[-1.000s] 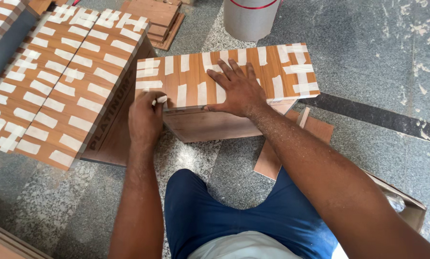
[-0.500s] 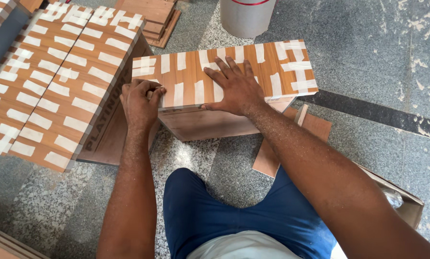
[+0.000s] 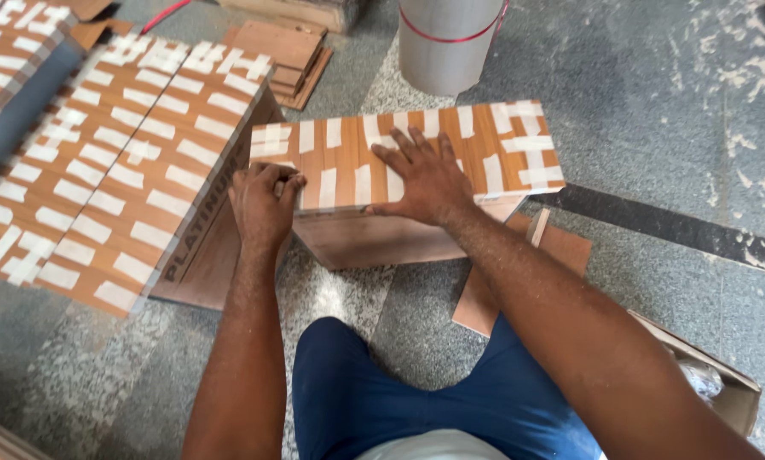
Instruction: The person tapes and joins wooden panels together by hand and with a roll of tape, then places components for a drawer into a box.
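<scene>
A sheet of wood veneer strips [image 3: 484, 145], joined by several white tape pieces, lies on top of a brown wooden block [image 3: 374, 238]. My right hand [image 3: 425, 175] lies flat on the sheet with fingers spread, pressing it down. My left hand [image 3: 263, 200] is curled at the sheet's left near corner, fingertips pinched on the edge of the sheet, over a strip of tape there.
A long taped veneer sheet [image 3: 118, 170] leans over a brown board [image 3: 203, 255] at the left. A grey cylinder [image 3: 446, 43] stands behind the block. Stacked wood offcuts [image 3: 284, 51] lie at the back. Flat boards [image 3: 561, 255] and a cardboard box [image 3: 715, 383] sit at the right.
My left hand has shifted slightly up along the sheet's left corner, still pinching there. My right hand stays flat on the sheet.
</scene>
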